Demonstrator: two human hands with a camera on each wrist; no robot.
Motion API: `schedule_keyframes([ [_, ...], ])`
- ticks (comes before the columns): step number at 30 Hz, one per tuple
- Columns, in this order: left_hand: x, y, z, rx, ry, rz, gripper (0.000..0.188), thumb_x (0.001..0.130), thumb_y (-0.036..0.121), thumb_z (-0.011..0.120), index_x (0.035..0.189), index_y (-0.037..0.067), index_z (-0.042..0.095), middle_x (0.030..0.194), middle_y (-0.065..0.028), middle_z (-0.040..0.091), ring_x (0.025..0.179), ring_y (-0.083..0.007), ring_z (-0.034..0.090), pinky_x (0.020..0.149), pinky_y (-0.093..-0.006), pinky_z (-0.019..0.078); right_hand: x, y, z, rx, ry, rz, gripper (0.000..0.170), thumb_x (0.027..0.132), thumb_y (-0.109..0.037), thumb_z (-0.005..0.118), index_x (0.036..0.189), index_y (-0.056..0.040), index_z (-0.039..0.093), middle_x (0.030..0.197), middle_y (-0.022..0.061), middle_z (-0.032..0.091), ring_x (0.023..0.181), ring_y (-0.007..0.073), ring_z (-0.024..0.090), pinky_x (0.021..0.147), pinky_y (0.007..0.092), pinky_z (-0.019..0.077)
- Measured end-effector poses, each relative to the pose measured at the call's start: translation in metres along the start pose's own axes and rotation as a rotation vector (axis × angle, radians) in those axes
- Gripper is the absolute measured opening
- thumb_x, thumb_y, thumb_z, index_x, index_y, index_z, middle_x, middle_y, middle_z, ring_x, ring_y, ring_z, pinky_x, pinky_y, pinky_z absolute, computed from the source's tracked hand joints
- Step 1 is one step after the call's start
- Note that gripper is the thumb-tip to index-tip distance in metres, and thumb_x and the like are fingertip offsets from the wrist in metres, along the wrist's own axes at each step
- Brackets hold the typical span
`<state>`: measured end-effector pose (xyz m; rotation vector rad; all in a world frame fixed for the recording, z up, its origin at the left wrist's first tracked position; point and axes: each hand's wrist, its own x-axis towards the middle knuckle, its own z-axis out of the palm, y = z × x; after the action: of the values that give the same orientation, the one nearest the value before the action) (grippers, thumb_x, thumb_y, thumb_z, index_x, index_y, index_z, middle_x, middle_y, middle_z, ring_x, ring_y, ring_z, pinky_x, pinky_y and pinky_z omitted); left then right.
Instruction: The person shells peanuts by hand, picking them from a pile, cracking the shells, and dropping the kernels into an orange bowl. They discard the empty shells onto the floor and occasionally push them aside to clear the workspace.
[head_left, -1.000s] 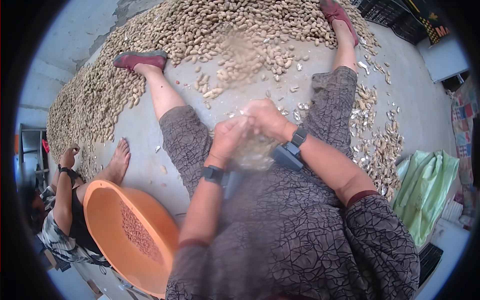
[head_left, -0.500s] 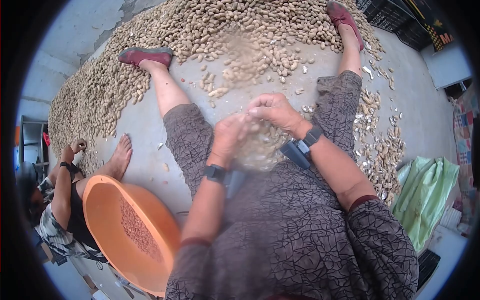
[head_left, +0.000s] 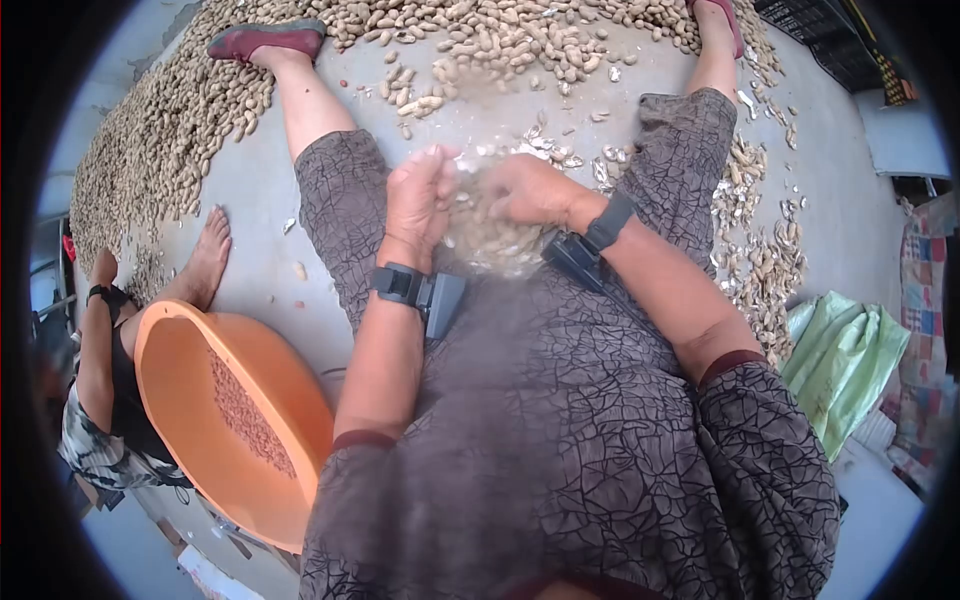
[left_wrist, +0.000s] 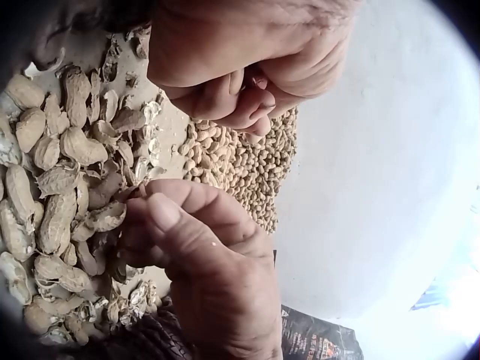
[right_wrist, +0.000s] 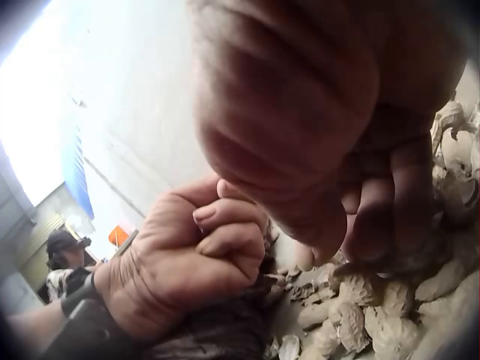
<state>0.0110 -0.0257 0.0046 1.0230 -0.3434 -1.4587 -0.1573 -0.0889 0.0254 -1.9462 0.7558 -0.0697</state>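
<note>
My left hand [head_left: 418, 195] is raised over the inner left thigh, fingers curled into the palm. In the left wrist view, a small reddish peanut kernel [left_wrist: 256, 79] shows between its folded fingers. Beside it my right hand [head_left: 532, 190] reaches down, blurred, to a heap of peanuts and broken shells [head_left: 495, 245] in the lap. Its thumb and fingertips come together at a bit of peanut shell [left_wrist: 141, 190], right above the heap [left_wrist: 56, 217]. The right wrist view shows the right palm [right_wrist: 292, 97] from below, with the curled left hand [right_wrist: 202, 247] next to it.
An orange basin [head_left: 165, 400] with reddish kernels [head_left: 245, 415] stands at the left. Beyond the feet spreads a large peanut pile [head_left: 170, 140]. Empty shells [head_left: 755, 260] lie right of the right leg, near a green sack [head_left: 845, 370]. Another person [head_left: 100, 390] sits at far left.
The two hands were together at the fingertips and have parted. My left hand has moved left and curled; my right hand has lowered toward the heap in the lap. The head view has tilted down.
</note>
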Motion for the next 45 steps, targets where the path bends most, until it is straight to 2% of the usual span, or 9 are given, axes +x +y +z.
schedule_keyframes([
  [3, -0.001, 0.002, -0.001, 0.018, -0.022, -0.002, 0.019, 0.094, 0.014, 0.049, 0.096, -0.003, 0.058, 0.07, -0.0027, 0.053, 0.049, -0.0054, 0.04, 0.04, -0.0175, 0.0276, -0.007, -0.017, 0.008, -0.077, -0.132, 0.148, 0.005, 0.066, -0.009, 0.065, 0.07, -0.0059, 0.063, 0.064, 0.0106, 0.061, 0.064, 0.0248, 0.062, 0.061, 0.0368, 0.0482],
  [4, 0.0, 0.002, -0.002, 0.022, -0.021, 0.009, 0.019, 0.094, 0.014, 0.05, 0.097, -0.003, 0.058, 0.07, -0.0027, 0.053, 0.049, -0.0053, 0.04, 0.04, -0.0175, 0.0277, -0.002, -0.007, 0.02, -0.348, -0.014, -0.093, 0.005, 0.065, -0.009, 0.066, 0.069, -0.007, 0.064, 0.066, 0.012, 0.062, 0.066, 0.0285, 0.062, 0.062, 0.0381, 0.0482],
  [7, 0.002, 0.0, -0.004, 0.012, -0.02, 0.024, 0.02, 0.093, 0.014, 0.05, 0.097, -0.003, 0.058, 0.069, -0.0026, 0.053, 0.049, -0.0053, 0.039, 0.04, -0.0175, 0.0279, -0.007, -0.01, 0.023, -0.389, -0.001, -0.152, 0.005, 0.065, -0.008, 0.065, 0.069, -0.0068, 0.064, 0.07, 0.0127, 0.063, 0.067, 0.032, 0.061, 0.062, 0.0396, 0.0486],
  [13, 0.003, -0.001, -0.003, 0.036, -0.023, 0.009, 0.02, 0.093, 0.014, 0.051, 0.096, -0.004, 0.058, 0.069, -0.0026, 0.053, 0.049, -0.0055, 0.04, 0.04, -0.0177, 0.0281, -0.011, -0.011, 0.035, -0.538, -0.184, -0.094, 0.005, 0.065, -0.005, 0.062, 0.069, -0.0044, 0.064, 0.073, 0.012, 0.064, 0.072, 0.0285, 0.064, 0.065, 0.0377, 0.0506],
  [26, 0.005, -0.005, 0.003, 0.097, 0.076, -0.025, 0.021, 0.093, 0.016, 0.052, 0.095, -0.004, 0.058, 0.068, -0.0021, 0.053, 0.05, -0.0054, 0.04, 0.04, -0.0172, 0.0278, -0.014, -0.007, 0.046, -0.654, -0.116, -0.2, 0.01, 0.063, -0.002, 0.06, 0.071, -0.0033, 0.065, 0.078, 0.0137, 0.065, 0.077, 0.0271, 0.065, 0.069, 0.0351, 0.0519],
  [33, 0.008, -0.006, 0.001, 0.227, 0.075, -0.047, 0.022, 0.093, 0.017, 0.051, 0.089, -0.003, 0.06, 0.065, -0.0011, 0.054, 0.049, -0.0052, 0.041, 0.041, -0.0176, 0.0298, -0.01, -0.01, -0.007, -0.262, 0.024, 0.062, 0.014, 0.065, -0.007, 0.058, 0.075, 0.002, 0.06, 0.07, 0.0183, 0.061, 0.068, 0.0332, 0.062, 0.064, 0.0393, 0.0487],
  [36, 0.0, -0.006, 0.011, 0.489, 0.008, -0.125, 0.028, 0.092, 0.02, 0.053, 0.074, 0.001, 0.062, 0.062, -0.0004, 0.056, 0.048, -0.0054, 0.045, 0.042, -0.0189, 0.0332, -0.014, -0.003, -0.019, -0.001, 0.2, 0.018, 0.014, 0.066, -0.01, 0.061, 0.074, 0.0016, 0.06, 0.068, 0.0155, 0.062, 0.064, 0.0272, 0.061, 0.061, 0.036, 0.0475],
  [38, -0.003, -0.005, 0.012, 0.497, -0.068, -0.175, 0.028, 0.092, 0.02, 0.053, 0.073, 0.002, 0.062, 0.062, -0.0003, 0.056, 0.048, -0.0052, 0.045, 0.042, -0.0187, 0.0331, -0.012, -0.001, -0.024, 0.071, 0.23, -0.069, 0.013, 0.07, -0.011, 0.069, 0.076, -0.0015, 0.062, 0.067, 0.0042, 0.06, 0.057, 0.011, 0.057, 0.053, 0.0267, 0.048],
  [45, -0.015, 0.003, 0.025, 0.229, -0.215, -0.228, 0.018, 0.091, 0.014, 0.054, 0.083, 0.001, 0.061, 0.066, -0.0015, 0.058, 0.051, -0.0036, 0.044, 0.043, -0.0171, 0.0328, -0.014, -0.006, -0.033, 0.4, 0.2, -0.045, 0.011, 0.075, -0.01, 0.068, 0.082, -0.0018, 0.065, 0.07, 0.0011, 0.062, 0.063, 0.0079, 0.057, 0.054, 0.0217, 0.0474],
])
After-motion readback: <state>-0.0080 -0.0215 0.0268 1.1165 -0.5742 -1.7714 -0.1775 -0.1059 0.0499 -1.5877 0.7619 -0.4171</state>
